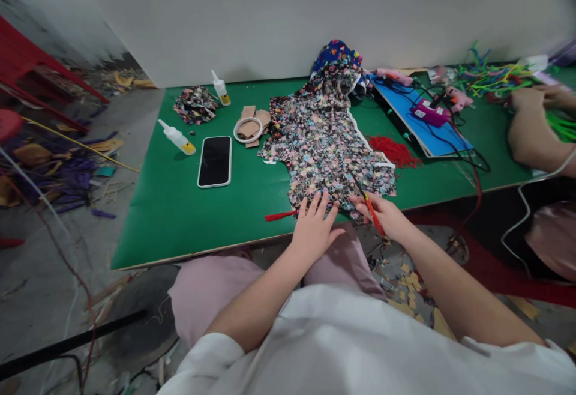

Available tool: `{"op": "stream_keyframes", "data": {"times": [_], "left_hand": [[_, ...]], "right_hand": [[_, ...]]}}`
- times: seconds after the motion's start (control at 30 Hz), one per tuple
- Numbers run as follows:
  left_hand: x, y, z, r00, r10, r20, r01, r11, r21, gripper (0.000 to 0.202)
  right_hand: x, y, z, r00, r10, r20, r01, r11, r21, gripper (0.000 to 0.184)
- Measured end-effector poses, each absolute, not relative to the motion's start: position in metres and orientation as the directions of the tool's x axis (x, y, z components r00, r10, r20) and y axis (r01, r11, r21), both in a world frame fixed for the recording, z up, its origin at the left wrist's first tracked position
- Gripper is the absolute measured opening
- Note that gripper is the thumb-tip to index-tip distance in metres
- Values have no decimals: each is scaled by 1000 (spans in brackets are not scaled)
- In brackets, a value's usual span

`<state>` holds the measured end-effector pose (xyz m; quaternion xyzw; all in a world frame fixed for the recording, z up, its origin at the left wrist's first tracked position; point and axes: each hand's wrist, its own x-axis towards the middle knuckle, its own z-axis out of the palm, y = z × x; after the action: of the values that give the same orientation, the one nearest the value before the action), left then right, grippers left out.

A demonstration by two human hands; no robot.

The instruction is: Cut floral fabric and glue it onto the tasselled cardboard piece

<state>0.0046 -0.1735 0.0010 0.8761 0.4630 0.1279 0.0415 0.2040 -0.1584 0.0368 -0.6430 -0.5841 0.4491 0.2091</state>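
Note:
A dark floral cloth lies spread over the green table in front of me. My left hand rests flat on its near edge, with the fingers spread. In my right hand are scissors with red and yellow handles, their dark blades pointing away over the cloth. Whether the blades are apart cannot be made out. A red tassel pokes out to the left of my left hand. Red threads lie beside the cloth's right edge.
Left of the cloth are a phone, two glue bottles, a white ring on cardboard pieces and bunched floral cloth. To the right are a blue board, a purple box with cables, pink glue guns and a co-worker's arm.

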Motion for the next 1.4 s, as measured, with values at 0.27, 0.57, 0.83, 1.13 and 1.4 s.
{"op": "stream_keyframes", "data": {"times": [0.27,0.57,0.83,1.13,1.4], "left_hand": [[3,-173,1,537,822,190,791,-569,227,65],[2,-173,1,545,821,169,792,-570,220,62],[2,-173,1,543,818,187,786,-574,230,60],[2,-173,2,549,819,163,789,-573,220,60],[2,-173,5,552,818,162,789,-575,215,60]], "right_hand": [[221,-205,35,-204,890,-408,156,-382,-911,47],[210,-239,36,-499,406,-766,-25,-890,-455,54],[202,-231,53,-493,307,-814,9,-934,-358,58],[198,-231,50,-471,312,-825,0,-935,-354,58],[188,-218,54,-458,306,-834,-35,-944,-328,50]]}}
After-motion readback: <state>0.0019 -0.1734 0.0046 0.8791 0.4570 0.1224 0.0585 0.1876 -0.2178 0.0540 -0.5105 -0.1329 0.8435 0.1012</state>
